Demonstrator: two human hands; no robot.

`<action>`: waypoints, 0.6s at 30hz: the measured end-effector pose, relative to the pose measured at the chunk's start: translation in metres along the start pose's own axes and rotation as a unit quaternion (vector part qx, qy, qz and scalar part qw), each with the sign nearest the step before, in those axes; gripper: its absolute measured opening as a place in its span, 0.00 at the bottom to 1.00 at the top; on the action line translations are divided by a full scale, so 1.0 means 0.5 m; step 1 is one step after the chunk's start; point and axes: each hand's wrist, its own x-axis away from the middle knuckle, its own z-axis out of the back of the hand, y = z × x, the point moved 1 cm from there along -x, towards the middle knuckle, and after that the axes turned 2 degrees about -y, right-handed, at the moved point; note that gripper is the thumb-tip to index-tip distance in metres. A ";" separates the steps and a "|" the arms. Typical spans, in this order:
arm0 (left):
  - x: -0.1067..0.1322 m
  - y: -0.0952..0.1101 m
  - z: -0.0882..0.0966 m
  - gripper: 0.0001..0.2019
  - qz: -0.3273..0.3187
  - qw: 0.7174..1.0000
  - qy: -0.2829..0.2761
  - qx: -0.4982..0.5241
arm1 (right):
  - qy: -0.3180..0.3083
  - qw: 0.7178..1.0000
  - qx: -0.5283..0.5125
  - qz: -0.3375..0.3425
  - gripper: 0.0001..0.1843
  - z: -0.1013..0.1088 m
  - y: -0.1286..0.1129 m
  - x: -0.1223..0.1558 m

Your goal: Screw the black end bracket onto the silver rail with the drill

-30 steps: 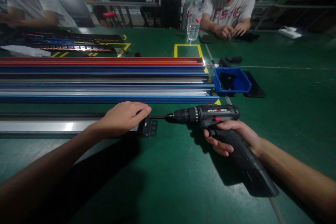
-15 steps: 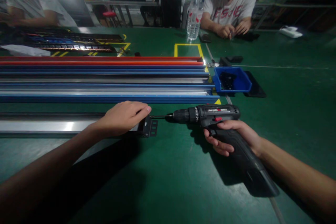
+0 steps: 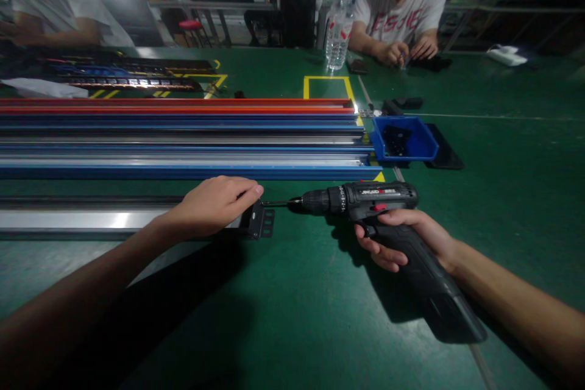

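A black cordless drill (image 3: 379, 195) lies sideways in my right hand (image 3: 411, 237), its fingers wrapped round the grip near the trigger. The long bit (image 3: 276, 203) points left and reaches the black end bracket (image 3: 262, 222) of a silver metal profile (image 3: 100, 219). My left hand (image 3: 217, 204) is closed over the right end of that profile, thumb by the bracket's top edge. The hand covers part of the profile; the exact contact of the bit's tip is too small to make out.
Behind the profile lie long blue rails (image 3: 192, 172) and an orange-red rail (image 3: 183, 103). A blue bin (image 3: 406, 140) with black parts stands at their right end. Farther back are plastic bottles (image 3: 337, 30), a white power strip (image 3: 506, 55) and a person (image 3: 397, 24) seated across the table.
Both my hands, the drill and the profile stay in the same place. Only slight movement shows in the hands of the person across the table.
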 end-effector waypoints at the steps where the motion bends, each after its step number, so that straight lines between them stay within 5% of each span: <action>1: 0.000 0.001 0.000 0.28 0.001 1.000 -0.001 0.001 | 0.001 1.000 0.000 0.001 0.20 0.000 0.000 0.000; 18: -0.002 -0.005 -0.003 0.28 -0.001 1.000 -0.007 -0.006 | 0.001 1.000 0.009 0.000 0.20 -0.004 -0.001 0.000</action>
